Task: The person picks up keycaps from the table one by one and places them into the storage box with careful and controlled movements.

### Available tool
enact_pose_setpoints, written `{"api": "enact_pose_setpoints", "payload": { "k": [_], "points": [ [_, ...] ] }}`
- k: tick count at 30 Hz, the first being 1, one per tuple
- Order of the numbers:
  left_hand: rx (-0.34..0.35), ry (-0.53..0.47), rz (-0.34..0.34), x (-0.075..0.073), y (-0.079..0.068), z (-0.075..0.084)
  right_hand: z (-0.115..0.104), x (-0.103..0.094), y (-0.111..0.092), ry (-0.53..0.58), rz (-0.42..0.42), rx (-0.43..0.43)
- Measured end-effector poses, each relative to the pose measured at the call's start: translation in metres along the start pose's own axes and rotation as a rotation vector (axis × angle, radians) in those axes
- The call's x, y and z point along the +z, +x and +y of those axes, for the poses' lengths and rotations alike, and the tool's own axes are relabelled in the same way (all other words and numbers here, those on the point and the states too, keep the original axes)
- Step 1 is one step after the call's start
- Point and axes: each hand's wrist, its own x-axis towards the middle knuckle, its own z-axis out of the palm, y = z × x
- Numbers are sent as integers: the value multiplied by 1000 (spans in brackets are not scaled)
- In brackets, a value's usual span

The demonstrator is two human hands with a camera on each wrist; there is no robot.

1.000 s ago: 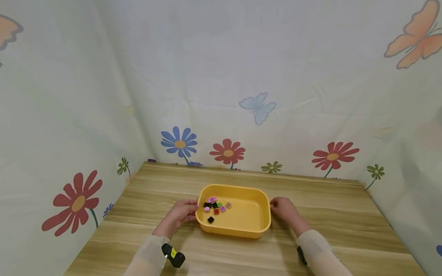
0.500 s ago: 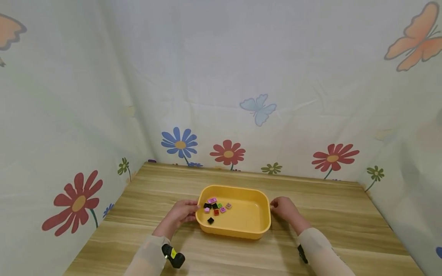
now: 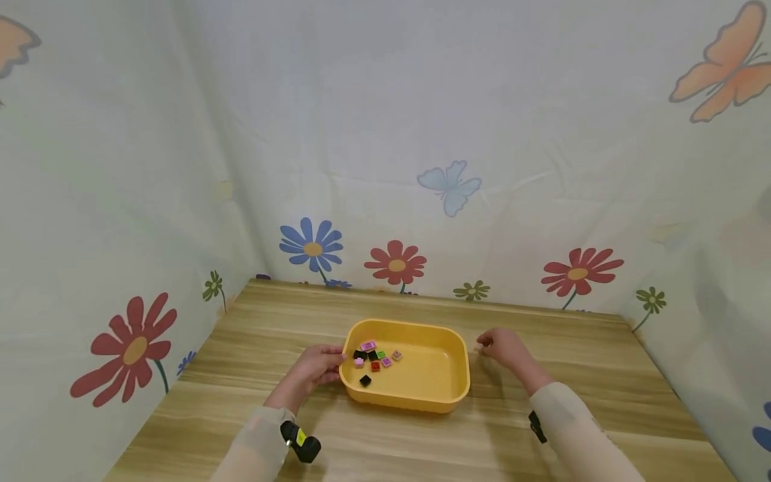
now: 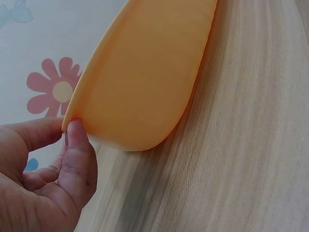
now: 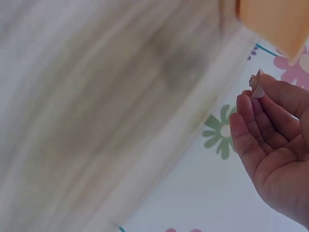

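A yellow plastic tray [image 3: 415,395] stands on the table, holding several small toy bricks at its left end: pink [image 3: 368,346], black [image 3: 365,380], red [image 3: 375,367] and green ones among them. My left hand [image 3: 316,368] is at the tray's left end; in the left wrist view its thumb and fingers pinch the rim. To the right of the tray and apart from it, my right hand [image 3: 504,349] is raised a little. Between its thumb and forefinger it pinches a small pale toy brick [image 5: 256,84], seen in the right wrist view.
The wood-grain table [image 3: 415,452] reaches back to white fabric walls [image 3: 361,100] printed with flowers and butterflies. Wrist cameras [image 3: 301,442] sit on both sleeves.
My right hand has moved away from the tray's right end, to the right and slightly back, with the small brick. My left hand stays on the rim; the view has shifted slightly.
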Motion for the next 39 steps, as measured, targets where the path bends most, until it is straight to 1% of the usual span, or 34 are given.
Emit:
{"api": "enact_pose_setpoints", "payload": {
  "k": [4,10,15,17,19,24,28,32,35,39],
  "points": [
    [-2,0,-6,-1,1,-1,0,-12,3,27,-16,1],
    [-4,12,-3,-1,1,0,-7,-32,10,52,-18,-46],
    [-15,13,11,-1,1,4,-24,-48,17,52,-13,-95],
    [-15,13,8,-1,1,4,-32,-55,19,56,-26,-101],
    [-11,13,0,-1,0,4,-41,-60,21,67,-47,-86],
    [-9,12,-10,-1,1,2,-65,-70,27,71,-103,-109],
    [-9,9,-5,-1,2,2,-84,-76,31,96,-131,-129],
    [-3,17,-11,-1,1,2,-100,-76,35,134,-154,-112],
    [0,18,-14,-1,1,2,-108,-74,40,138,-165,-102],
    [3,17,-15,-1,0,2,-117,-68,46,128,-178,-145]
  ]
}}
